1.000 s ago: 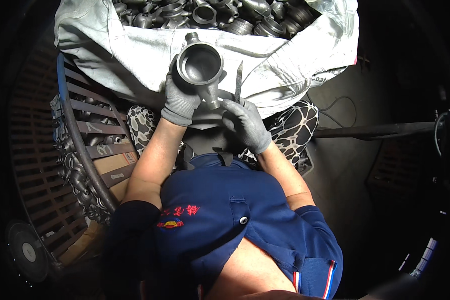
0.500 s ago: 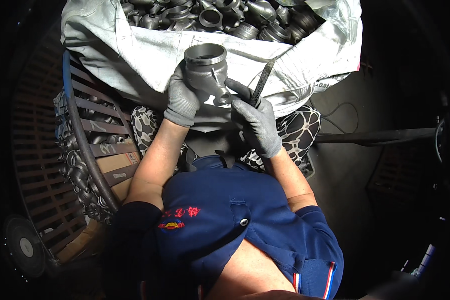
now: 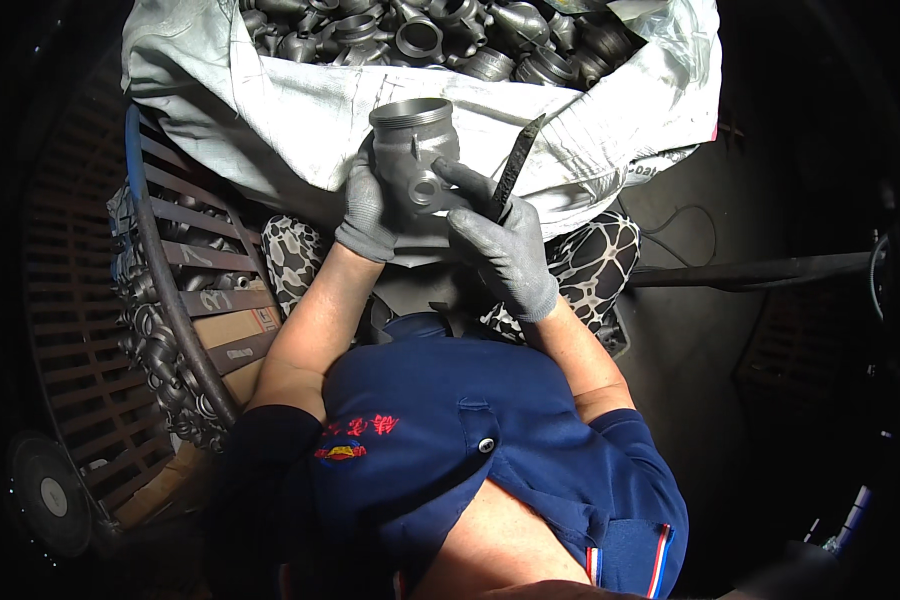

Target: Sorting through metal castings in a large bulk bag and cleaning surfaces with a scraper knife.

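While grasping a grey metal fitting [image 3: 398, 155] in the gloved left grip [image 3: 368, 208], also clasping a dark file [image 3: 519, 163] in the gloved right grip [image 3: 511, 248]. Holding the fitting up above the lap, in front of the near side of a white sack [image 3: 300, 105], with its wide rim [image 3: 411, 114] upward and its small spout [image 3: 426, 192] facing the chest. Touching or nearly touching the fitting by the spout with the right fingers [image 3: 462, 178]; hard to tell exactly. Pointing the file up and away, apart from the fitting.

Seems partway through handling this one piece: held clear of the rest, not yet set down. Impossible to tell finished from unfinished on its surface.

Beyond both hands, inside the sack, heaped with similar metal pieces [image 3: 420, 40]; to the left, behind a slatted rack [image 3: 215, 255], piled with more pieces [image 3: 155, 350] beside cardboard [image 3: 232, 326]. Likely plenty left, judging by such heaps, yet impossible to sort handled from unhandled. Below, spread in patterned trousers [image 3: 602, 255]; to the right, crossed by a dark bar [image 3: 770, 270].
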A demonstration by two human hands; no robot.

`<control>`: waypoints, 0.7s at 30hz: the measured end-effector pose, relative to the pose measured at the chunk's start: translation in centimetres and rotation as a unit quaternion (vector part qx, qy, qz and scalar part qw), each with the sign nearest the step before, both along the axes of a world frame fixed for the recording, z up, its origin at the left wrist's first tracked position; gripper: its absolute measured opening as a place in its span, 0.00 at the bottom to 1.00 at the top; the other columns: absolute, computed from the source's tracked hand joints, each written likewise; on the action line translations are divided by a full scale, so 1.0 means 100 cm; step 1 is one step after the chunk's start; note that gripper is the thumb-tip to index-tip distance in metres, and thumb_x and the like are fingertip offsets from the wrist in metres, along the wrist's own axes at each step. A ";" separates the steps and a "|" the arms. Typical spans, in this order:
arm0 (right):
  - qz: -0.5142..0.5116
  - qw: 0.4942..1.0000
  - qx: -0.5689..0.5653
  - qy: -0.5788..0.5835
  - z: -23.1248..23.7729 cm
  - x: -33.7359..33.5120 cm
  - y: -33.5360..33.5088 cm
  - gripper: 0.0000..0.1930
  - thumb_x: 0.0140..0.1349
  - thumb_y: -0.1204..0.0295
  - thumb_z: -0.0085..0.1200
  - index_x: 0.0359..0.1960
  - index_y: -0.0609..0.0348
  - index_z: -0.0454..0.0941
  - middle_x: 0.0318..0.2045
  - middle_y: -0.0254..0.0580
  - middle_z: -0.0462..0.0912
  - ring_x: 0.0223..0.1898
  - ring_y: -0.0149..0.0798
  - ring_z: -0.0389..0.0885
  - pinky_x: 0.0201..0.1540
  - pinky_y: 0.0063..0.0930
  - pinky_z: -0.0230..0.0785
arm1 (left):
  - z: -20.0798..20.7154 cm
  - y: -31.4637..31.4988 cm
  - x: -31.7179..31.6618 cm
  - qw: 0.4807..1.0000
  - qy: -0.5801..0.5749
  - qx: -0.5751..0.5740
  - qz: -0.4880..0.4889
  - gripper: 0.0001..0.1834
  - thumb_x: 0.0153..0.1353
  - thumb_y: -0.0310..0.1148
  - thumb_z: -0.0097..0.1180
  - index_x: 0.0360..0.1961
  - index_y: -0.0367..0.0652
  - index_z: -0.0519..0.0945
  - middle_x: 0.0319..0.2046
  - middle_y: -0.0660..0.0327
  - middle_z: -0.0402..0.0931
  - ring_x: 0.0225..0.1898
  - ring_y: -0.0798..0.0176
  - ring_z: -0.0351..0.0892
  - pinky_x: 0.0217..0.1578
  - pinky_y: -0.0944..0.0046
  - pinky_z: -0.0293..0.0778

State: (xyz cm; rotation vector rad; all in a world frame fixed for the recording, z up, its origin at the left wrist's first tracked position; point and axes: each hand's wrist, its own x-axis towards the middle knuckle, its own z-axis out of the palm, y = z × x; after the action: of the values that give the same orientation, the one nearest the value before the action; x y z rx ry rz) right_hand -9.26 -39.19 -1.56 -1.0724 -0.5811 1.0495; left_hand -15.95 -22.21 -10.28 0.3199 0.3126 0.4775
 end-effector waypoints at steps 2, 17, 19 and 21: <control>-0.009 0.999 0.021 -0.046 0.003 -0.006 0.004 0.23 0.59 0.78 0.52 0.59 0.62 0.69 0.37 0.32 0.80 0.31 0.19 0.71 0.34 0.13 0.65 | -0.011 0.004 -0.002 0.998 -0.052 0.002 -0.030 0.33 0.67 0.52 0.25 0.60 0.34 0.61 0.54 0.42 0.67 0.51 0.44 0.72 0.53 0.45 0.71; -0.114 0.993 -0.017 -0.012 -0.035 0.016 0.002 0.22 0.65 0.65 0.49 0.57 0.66 0.68 0.30 0.37 0.79 0.19 0.16 0.59 0.20 0.11 0.50 | 0.015 0.010 -0.002 0.983 0.014 0.111 0.148 0.15 0.65 0.34 0.50 0.51 0.45 0.74 0.51 0.61 0.73 0.54 0.61 0.71 0.57 0.55 0.67; -0.112 0.994 -0.017 0.003 -0.038 0.020 0.003 0.22 0.66 0.65 0.48 0.57 0.66 0.69 0.29 0.37 0.78 0.18 0.17 0.58 0.20 0.11 0.50 | 0.020 0.007 -0.003 0.967 0.032 0.183 0.172 0.15 0.64 0.33 0.52 0.52 0.44 0.73 0.48 0.64 0.74 0.52 0.64 0.71 0.58 0.58 0.66; -0.112 0.993 -0.017 0.017 -0.042 0.025 0.003 0.21 0.66 0.65 0.47 0.57 0.66 0.69 0.28 0.36 0.77 0.18 0.17 0.57 0.21 0.11 0.50 | 0.029 0.005 -0.005 0.965 0.043 0.186 0.179 0.15 0.63 0.30 0.52 0.51 0.42 0.72 0.46 0.63 0.74 0.50 0.65 0.71 0.56 0.62 0.66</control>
State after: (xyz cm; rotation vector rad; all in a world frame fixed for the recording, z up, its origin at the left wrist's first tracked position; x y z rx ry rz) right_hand -6.80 -38.90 -5.73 -1.1193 -0.4057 0.8825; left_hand -16.45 -21.72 -7.36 0.6581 0.3669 0.8837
